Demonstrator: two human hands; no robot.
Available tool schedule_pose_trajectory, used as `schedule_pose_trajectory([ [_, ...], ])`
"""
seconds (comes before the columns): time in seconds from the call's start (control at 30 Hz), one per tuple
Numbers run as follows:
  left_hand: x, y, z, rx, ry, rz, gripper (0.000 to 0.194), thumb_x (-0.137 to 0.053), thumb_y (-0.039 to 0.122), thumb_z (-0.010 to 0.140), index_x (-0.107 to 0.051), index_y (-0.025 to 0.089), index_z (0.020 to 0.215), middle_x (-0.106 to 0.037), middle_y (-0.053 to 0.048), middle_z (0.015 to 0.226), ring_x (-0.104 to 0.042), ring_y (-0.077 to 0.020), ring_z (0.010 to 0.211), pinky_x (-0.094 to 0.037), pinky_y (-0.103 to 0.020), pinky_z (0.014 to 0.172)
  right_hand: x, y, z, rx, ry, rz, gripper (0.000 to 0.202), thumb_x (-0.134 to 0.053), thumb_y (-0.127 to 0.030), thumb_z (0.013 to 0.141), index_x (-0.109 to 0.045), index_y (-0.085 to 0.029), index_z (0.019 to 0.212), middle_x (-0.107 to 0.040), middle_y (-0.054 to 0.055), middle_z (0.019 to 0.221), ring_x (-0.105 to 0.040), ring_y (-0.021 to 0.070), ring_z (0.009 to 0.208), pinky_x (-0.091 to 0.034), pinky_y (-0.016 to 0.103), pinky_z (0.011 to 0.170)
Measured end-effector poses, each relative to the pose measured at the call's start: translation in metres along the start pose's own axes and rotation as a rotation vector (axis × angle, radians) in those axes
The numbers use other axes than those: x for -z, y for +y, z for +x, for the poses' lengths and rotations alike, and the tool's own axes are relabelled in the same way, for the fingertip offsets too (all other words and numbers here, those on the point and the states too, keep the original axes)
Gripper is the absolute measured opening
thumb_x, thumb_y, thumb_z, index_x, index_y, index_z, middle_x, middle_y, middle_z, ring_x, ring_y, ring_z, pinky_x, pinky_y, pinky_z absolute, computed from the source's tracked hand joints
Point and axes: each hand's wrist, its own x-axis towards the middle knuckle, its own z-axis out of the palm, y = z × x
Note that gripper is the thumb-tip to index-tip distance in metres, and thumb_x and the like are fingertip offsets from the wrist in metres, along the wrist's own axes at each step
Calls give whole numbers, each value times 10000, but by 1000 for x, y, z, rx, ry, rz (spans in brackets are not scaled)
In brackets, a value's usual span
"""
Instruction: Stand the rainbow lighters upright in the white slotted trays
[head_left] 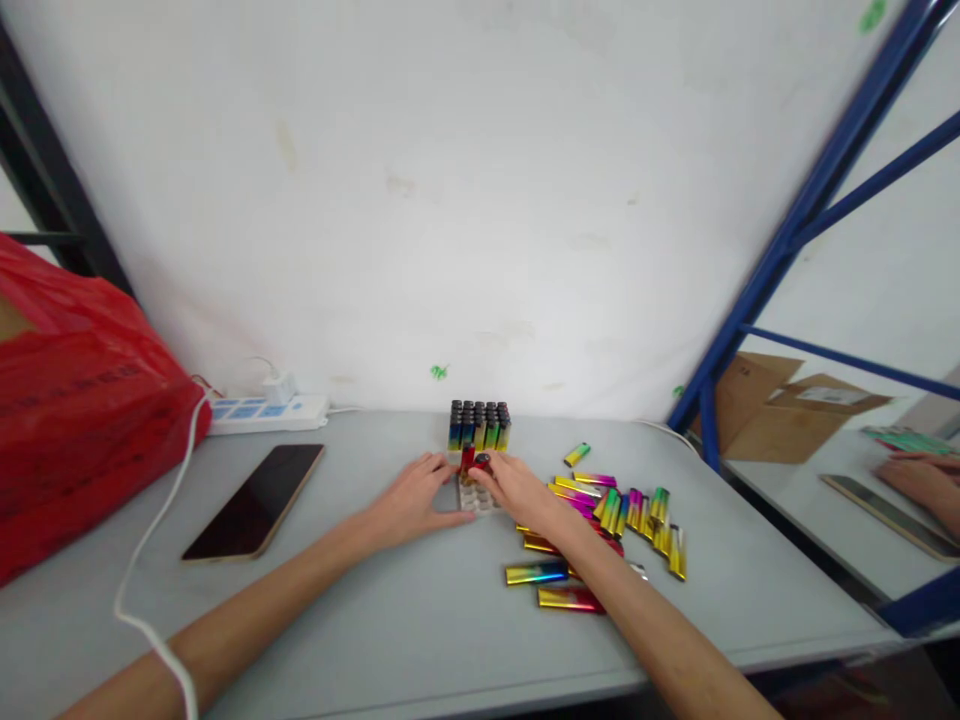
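Note:
A pale tray with round holes (480,499) lies on the grey table between my hands. Several upright lighters with black tops, green, blue and yellow (480,428), stand in rows behind it. My left hand (415,500) rests at the tray's left side, thumb and fingers apart, holding nothing. My right hand (517,488) reaches over the tray from the right, its fingers closed on a red lighter with a dark top (482,461). Another red lighter (468,457) stands upright just left of it. Loose shiny lighters (574,599) are scattered beside and under my right forearm.
On the left are a dark phone (255,503), a white power strip (268,412), a white cable (152,535) and a red bag (82,400). A blue metal frame (787,235) stands right; beyond it are cardboard boxes (795,410) and another person's hand (921,478).

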Motion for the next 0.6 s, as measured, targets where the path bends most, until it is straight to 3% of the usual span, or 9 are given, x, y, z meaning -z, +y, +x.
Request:
schedule_pose_trajectory([
  [0.1, 0, 0, 0, -4, 0, -2, 505, -740, 650, 862, -712, 208, 1104, -703, -104, 1130, -654, -316, 1097, -539, -431, 963, -2, -1, 1, 43, -12, -47, 254, -494, -356, 1111, -606, -160, 1227, -711, 136, 1186, -664, 251, 1137, -502, 385, 1009],
  [0.23, -1, -3, -1, -3, -2, 4, 513, -727, 666, 865, -720, 200, 1079, -698, -106, 1101, -655, -319, 1077, -539, -441, 961, -3, -5, 7, 73, -12, -226, 302, -480, -403, 1108, -647, -153, 1141, -709, 144, 1116, -658, 269, 1094, -511, 398, 978],
  [0.4, -4, -7, 1, -12, 14, -2, 577, -679, 733, 869, -719, 202, 1091, -690, -106, 1087, -651, -312, 1038, -541, -439, 937, 1, -13, 10, -10, -18, -435, 383, -517, -473, 1077, -692, -133, 1081, -719, 175, 1064, -663, 319, 1062, -505, 438, 926],
  [0.5, -5, -9, 1, -9, 23, -2, 601, -655, 771, 861, -718, 208, 1061, -684, -101, 1069, -650, -306, 1010, -542, -437, 921, 7, -16, 7, -30, -56, -407, 412, -532, -513, 1065, -708, -145, 1005, -729, 151, 1016, -679, 291, 1005, -499, 405, 906],
  [0.6, -5, -9, 1, -5, 26, -7, 611, -653, 775, 858, -724, 212, 1082, -681, -98, 1070, -648, -299, 1003, -544, -431, 919, 21, -12, 3, -36, 30, -276, 431, -514, -557, 1066, -698, -172, 1006, -731, 112, 971, -678, 246, 942, -482, 360, 896],
])
